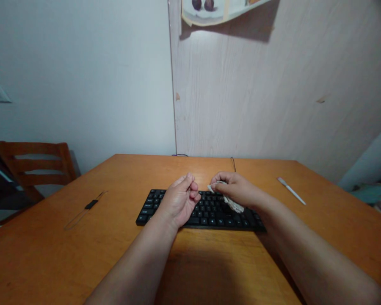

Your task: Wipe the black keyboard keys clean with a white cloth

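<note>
Cloth [234, 205] sits pinched in my right hand [234, 186] over the black keyboard [206, 212], my left hand [180, 202] curled closed, perhaps empty; I judge cloth-handling underway, next calling for a steady pinch

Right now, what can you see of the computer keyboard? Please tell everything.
The computer keyboard is black and long, apparently plastic, with rows of dark keys bearing pale markings, mostly too small to read. It lies on the orange-brown wooden table, long side across the view. The left hand hides part of its left half; the right hand, holding a crumpled whitish cloth or paper, hides part of its right half. Whether either hand touches it, I cannot tell.
</note>
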`<state>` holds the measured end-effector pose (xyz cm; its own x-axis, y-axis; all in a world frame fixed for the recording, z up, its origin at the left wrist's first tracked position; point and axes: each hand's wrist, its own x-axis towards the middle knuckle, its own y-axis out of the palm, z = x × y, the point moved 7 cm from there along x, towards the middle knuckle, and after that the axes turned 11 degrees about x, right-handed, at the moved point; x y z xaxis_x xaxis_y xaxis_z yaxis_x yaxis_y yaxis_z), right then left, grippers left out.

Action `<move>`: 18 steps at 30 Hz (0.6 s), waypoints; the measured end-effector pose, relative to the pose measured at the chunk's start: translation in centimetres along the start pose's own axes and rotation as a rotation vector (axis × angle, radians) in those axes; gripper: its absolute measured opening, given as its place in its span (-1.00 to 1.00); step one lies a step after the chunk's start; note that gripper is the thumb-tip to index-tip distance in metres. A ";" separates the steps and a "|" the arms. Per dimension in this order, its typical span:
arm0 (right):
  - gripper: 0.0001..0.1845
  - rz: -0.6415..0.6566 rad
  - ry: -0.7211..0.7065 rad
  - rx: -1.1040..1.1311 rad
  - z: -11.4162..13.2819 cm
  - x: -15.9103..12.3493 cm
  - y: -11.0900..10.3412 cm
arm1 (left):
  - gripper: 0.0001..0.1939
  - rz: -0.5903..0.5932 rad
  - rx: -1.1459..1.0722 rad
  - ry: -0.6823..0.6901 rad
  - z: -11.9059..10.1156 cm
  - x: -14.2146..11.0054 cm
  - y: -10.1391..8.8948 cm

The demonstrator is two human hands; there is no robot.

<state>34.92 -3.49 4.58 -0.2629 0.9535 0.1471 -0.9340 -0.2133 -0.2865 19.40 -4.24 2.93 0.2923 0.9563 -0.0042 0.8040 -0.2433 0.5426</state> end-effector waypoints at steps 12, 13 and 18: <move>-0.68 -0.006 -0.078 0.190 1.9 -0.5 1.0 | -0.65 0.009 0.142 -0.005 0.5 -0.4 0.7; -0.67 0.002 -0.095 0.199 2.0 -0.5 1.1 | -0.66 0.028 0.195 0.008 0.6 -0.5 0.9; -0.62 0.041 -0.126 0.263 2.3 -0.5 1.6 | -0.76 0.038 0.346 0.065 0.5 -0.9 1.3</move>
<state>32.98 -4.83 6.26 -0.3144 0.9124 0.2620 -0.9483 -0.3146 -0.0423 20.46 -5.51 3.23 0.3009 0.9511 0.0705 0.9242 -0.3090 0.2246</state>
